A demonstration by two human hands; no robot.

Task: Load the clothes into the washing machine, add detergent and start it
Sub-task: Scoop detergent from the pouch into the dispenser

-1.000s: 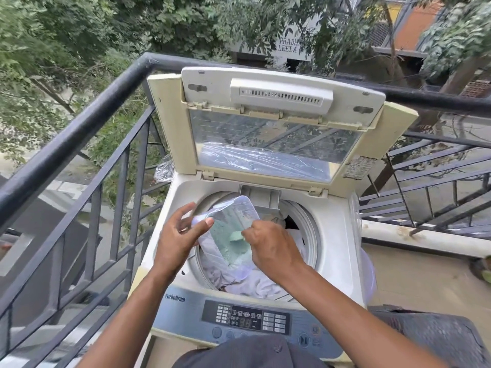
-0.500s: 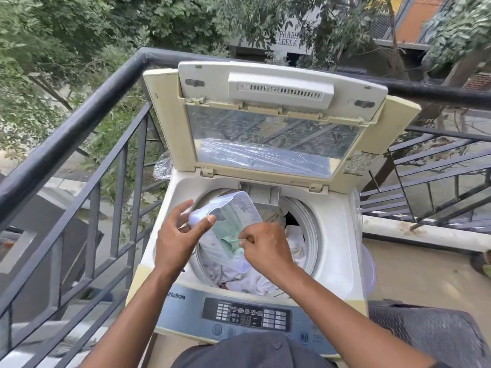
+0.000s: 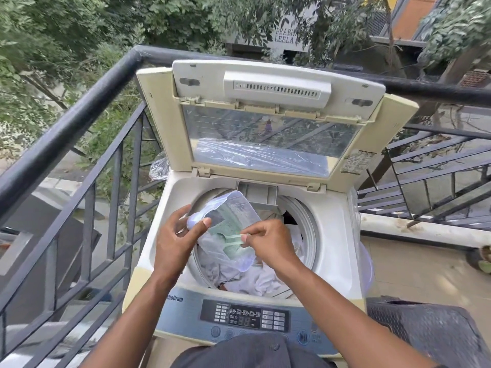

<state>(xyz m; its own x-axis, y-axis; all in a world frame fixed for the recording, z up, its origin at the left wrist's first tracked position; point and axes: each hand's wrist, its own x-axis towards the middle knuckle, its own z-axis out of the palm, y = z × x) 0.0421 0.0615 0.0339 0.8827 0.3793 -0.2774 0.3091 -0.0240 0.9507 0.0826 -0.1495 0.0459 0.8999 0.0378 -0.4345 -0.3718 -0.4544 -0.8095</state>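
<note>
On railed balcony (image 3: 79, 107), open washing machine (image 3: 332, 235), trees (image 3: 66, 27)

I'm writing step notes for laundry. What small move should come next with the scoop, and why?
Probably lift the pale green scoop out of the clear detergent container and tip it over the white clothes. The right hand already pinches the scoop's handle inside the container, the left hand grips the container above the open drum, and the lid stands up.
</note>
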